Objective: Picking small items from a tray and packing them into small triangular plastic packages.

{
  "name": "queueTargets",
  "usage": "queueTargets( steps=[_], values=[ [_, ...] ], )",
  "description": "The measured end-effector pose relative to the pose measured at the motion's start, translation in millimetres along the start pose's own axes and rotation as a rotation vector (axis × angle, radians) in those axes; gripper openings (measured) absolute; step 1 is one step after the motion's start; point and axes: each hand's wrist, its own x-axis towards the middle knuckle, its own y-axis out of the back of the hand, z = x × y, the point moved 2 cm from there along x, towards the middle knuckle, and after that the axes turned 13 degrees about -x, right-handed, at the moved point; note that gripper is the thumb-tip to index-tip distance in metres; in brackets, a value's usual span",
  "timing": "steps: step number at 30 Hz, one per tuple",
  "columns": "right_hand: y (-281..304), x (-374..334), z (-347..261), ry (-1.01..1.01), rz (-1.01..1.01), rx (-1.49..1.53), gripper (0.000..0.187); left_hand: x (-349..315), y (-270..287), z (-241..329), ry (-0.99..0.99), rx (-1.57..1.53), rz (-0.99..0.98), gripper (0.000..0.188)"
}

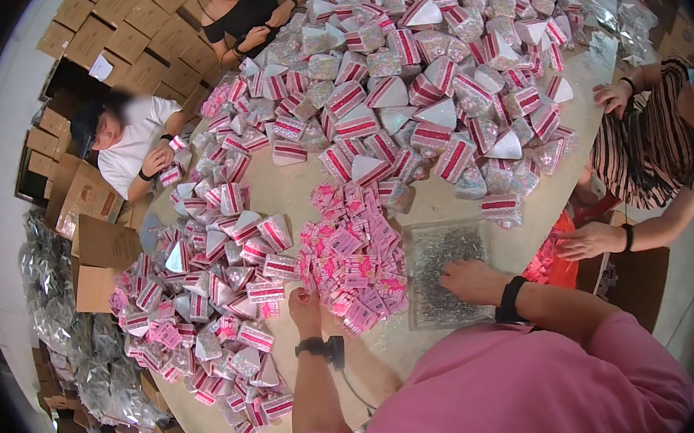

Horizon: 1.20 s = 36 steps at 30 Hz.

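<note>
My right hand (472, 281) reaches into a shallow clear tray (413, 314) of small thin metal pins (450, 248). Its fingers bunch together at the pins, and whatever they pinch is too small to make out. My left hand (304, 311) is closed just above the table, by the near left edge of a heap of pink printed cards (355, 257). What it holds, if anything, is hidden. Beside it, on the left, lies a pile of wrapped cake-slice-shaped pieces (266, 291), white with red and pink stripes.
A far larger heap of the same wrapped pieces (426, 84) covers the table's back. Co-workers stand at the far left (135, 145), far side (240, 18) and right (648, 137). Cardboard boxes (104, 256) and clear plastic bags (82, 325) fill the left. A cable runs from my left wrist.
</note>
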Motion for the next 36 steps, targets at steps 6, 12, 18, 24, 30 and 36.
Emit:
queueTargets(
  steps=[6,12,18,24,30,36],
  values=[
    [1.2,-1.7,-1.3,-0.044,0.052,0.103,0.015,1.9,3.2,15.2,0.148,-0.213,-0.036,0.040],
    [0.7,4.6,-11.5,-0.058,0.021,0.065,0.019,-1.7,10.5,16.7,0.183,-0.322,0.016,0.047],
    [-4.6,4.6,-9.7,-0.107,0.088,0.112,0.017,-15.9,18.6,42.3,0.220,-0.402,0.014,0.059],
    [12.5,2.6,-5.9,-0.234,0.180,0.279,0.014,-47.8,24.7,91.7,0.115,-0.424,0.035,0.046],
    [9.7,-3.8,3.2,-0.268,0.178,0.359,0.016,-75.7,9.1,125.7,0.050,-0.556,-0.076,0.042],
    [-19.6,4.9,-12.1,-0.121,0.112,0.098,0.018,-102.2,-14.4,127.2,0.051,-0.530,-0.166,0.049]
  ],
)
